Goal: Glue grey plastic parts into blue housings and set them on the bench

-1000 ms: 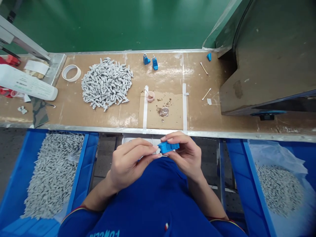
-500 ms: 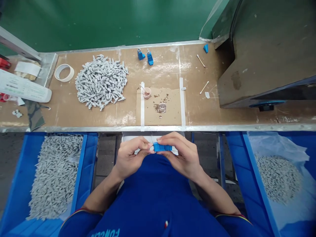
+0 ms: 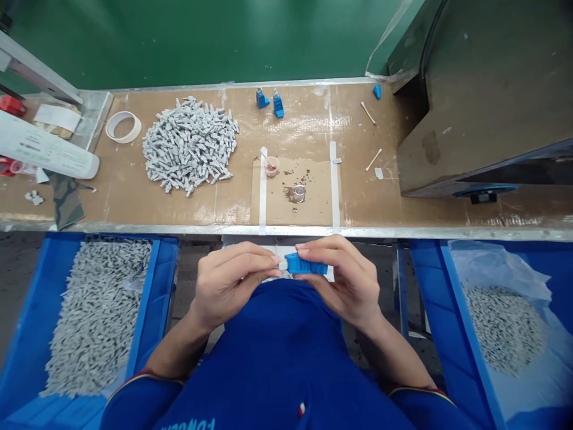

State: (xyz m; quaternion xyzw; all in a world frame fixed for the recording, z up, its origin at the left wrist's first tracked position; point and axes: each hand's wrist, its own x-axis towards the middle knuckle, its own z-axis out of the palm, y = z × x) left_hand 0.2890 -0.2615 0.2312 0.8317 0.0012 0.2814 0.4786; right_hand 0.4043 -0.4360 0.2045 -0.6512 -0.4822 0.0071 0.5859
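Observation:
Just below the bench edge, my right hand grips a ribbed blue plastic piece between thumb and fingers. My left hand pinches a small light-grey plastic part, which sits right at the blue piece's left end. Whether the two are joined or only close together I cannot tell. Two similar blue pieces with pale tips stand at the back of the bench. A heap of small grey parts lies on the bench to the left.
Blue bins with grey parts flank me, the right bin lined with plastic. On the bench are a tape roll, a small cup, a wet-looking clear disc, cotton swabs and a dark machine.
Both hands have spread slightly apart. The blue piece has shifted right, and more of the grey part shows between the hands. The view has shifted a little.

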